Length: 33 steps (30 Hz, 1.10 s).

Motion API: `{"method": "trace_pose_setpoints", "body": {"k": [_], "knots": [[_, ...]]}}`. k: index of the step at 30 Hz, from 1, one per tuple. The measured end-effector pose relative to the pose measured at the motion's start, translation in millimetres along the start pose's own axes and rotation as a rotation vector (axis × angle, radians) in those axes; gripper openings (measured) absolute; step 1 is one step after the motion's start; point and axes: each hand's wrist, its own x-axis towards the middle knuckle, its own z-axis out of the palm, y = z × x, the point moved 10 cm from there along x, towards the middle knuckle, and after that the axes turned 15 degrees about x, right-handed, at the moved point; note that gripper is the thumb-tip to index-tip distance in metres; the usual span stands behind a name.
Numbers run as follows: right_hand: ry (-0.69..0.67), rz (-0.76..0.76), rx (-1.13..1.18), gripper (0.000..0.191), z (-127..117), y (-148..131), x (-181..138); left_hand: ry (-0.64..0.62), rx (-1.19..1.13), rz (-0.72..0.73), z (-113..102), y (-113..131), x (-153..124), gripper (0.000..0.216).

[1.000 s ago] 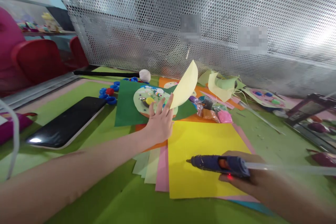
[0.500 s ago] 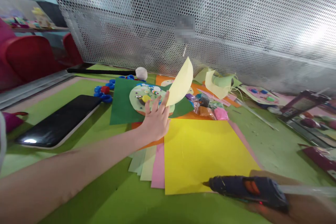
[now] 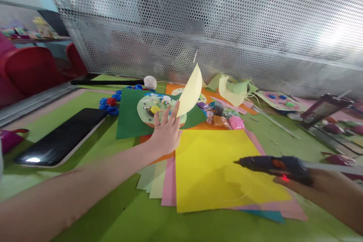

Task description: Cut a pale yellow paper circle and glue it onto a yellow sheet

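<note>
My left hand (image 3: 166,132) lies flat with its fingers spread at the edge of a yellow sheet of paper (image 3: 207,170). Its fingertips rest on a decorated paper circle (image 3: 144,115), which sits on a dark green sheet (image 3: 126,117). A curved pale yellow paper flap (image 3: 190,92) stands up beside the index finger. My right hand (image 3: 320,183) grips a dark glue gun (image 3: 279,167) with a red light lit and a glue stick at its back. The gun's nozzle points left above the yellow sheet, where a faint curved line shows near the lower edge.
A phone (image 3: 62,136) lies at the left, near blue and red flower-like pieces (image 3: 110,104) and a white ball (image 3: 150,82). Small coloured packets (image 3: 222,119) are behind the yellow sheet. A perforated metal panel (image 3: 141,26) rises behind the table.
My right hand has moved the glue gun up and right, away from the yellow sheet's lower edge. A curved line now shows there. My left hand stays in place.
</note>
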Motion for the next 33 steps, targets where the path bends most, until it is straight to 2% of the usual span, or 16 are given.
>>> {"method": "trace_pose_setpoints", "body": {"k": [2, 7, 10, 13, 23, 28, 33], "knots": [[-0.106, 0.086, 0.028, 0.047, 24.2, -13.9, 20.1, 0.004, 0.007, -0.008, -1.4, -0.7, -0.4, 0.042], [-0.275, -0.082, 0.135, 0.04, 66.9, -66.8, 54.6, 0.003, 0.031, -0.023, -2.1, -2.0, -1.4, 0.039], [-0.324, -0.1, 0.056, 0.045, 77.7, -73.9, 64.2, -0.003, 0.037, -0.019, 0.8, -1.3, -2.0, 0.037], [-0.296, -0.067, -0.068, 0.049, 76.6, -70.4, 73.7, -0.002, 0.034, -0.007, 4.3, 0.5, -2.3, 0.037], [-0.159, 0.01, -0.168, 0.04, 56.3, -51.6, 99.9, -0.026, 0.028, -0.01, 1.6, 1.5, -1.2, 0.035], [-0.092, 0.037, -0.176, 0.041, 38.4, -27.8, 95.8, -0.041, 0.032, -0.006, 2.8, 1.2, -0.6, 0.035], [-0.014, 0.097, -0.175, 0.04, 17.0, 2.6, 77.4, -0.045, 0.039, 0.009, 3.0, 1.6, 0.1, 0.037]]}}
